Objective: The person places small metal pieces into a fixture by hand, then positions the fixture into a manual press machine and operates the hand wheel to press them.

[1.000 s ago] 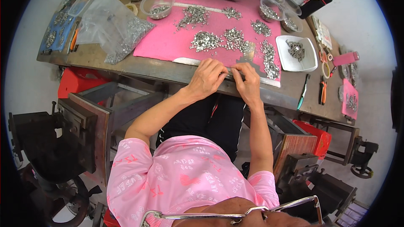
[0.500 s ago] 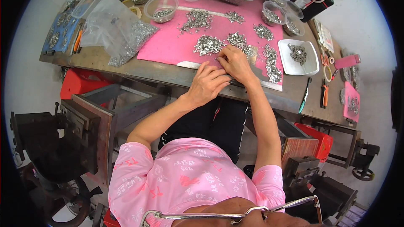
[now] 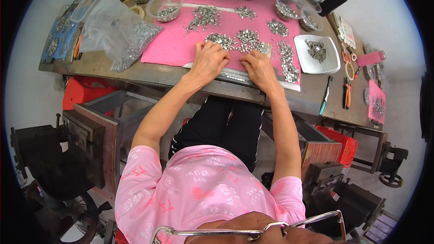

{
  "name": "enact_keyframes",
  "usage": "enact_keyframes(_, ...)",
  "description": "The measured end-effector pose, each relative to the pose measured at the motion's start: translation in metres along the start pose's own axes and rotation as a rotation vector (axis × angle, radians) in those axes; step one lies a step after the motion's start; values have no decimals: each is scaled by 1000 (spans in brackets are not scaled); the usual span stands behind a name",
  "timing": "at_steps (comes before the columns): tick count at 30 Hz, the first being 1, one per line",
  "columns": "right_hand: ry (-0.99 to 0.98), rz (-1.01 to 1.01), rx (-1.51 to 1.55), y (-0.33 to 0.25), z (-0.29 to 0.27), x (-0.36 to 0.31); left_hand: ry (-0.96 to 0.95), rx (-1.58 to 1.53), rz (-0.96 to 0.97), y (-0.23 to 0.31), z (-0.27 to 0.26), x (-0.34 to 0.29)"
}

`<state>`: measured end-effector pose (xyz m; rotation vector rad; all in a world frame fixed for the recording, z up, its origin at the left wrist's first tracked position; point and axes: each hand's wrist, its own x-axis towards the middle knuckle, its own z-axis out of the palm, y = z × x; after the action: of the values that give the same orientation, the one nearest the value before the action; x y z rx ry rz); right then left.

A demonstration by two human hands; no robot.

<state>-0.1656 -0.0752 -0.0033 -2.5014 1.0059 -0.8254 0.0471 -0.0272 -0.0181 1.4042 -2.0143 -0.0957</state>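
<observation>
Facing a worktable (image 3: 312,86), a person in a pink printed shirt (image 3: 203,185) has both bare hands over its near edge. A pink cloth (image 3: 165,47) covers the middle of the table; its soft surface probably keeps small metal pieces from sliding.

The left hand (image 3: 208,62) is palm down at the near side of a shiny left heap (image 3: 220,40) of these pieces. Its fingers are curled close together with the tips lowered; whether they pinch a piece cannot be told. To its right, and apart from it, the right hand (image 3: 259,69) sits just nearer than the middle heap (image 3: 248,39), fingers bent inward and tips pointing left. Whether thumb and finger meet on anything cannot be told either.

Between the wrists, along the near table edge, lies a dark narrow bar (image 3: 226,80) with small bright bits (image 3: 238,77) in a row; its place seems chosen so both hands reach it easily.

More pieces form a long heap (image 3: 286,61) on the right, apart from the others, perhaps to avoid mixing. Farther right, a white tray (image 3: 331,56) holds a darker pile, its raised walls likely stopping spills. A toothbrush (image 3: 325,96) and orange-handled pliers (image 3: 346,96) lie beyond the cloth, seemingly out of the way. Far left are a round tub (image 3: 153,7) and a clear bag (image 3: 106,20) of pieces.
</observation>
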Motion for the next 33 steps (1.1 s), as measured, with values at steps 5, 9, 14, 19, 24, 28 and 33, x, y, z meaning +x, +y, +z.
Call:
enact_keyframes(5,-29,-29,-54,0,-6,-2,-106,-102,1,1,0,1)
enact_keyframes(9,-45,143,-4,-6,-14,-13,-87,-105,-4,0,2,1)
enact_keyframes(14,34,337,313,-29,-25,-44,-74,-50,63,2,-2,0)
enact_keyframes(19,156,175,285,-39,-16,-57,-125,35,69,5,-5,3)
enact_keyframes(24,177,120,182,-37,-13,-60,-66,-146,81,12,-3,3)
enact_keyframes(28,179,105,183,-36,-12,-59,-24,-382,21,30,-1,-3)
enact_keyframes(33,172,94,157,-35,-12,-61,-24,-483,-39,51,5,-13)
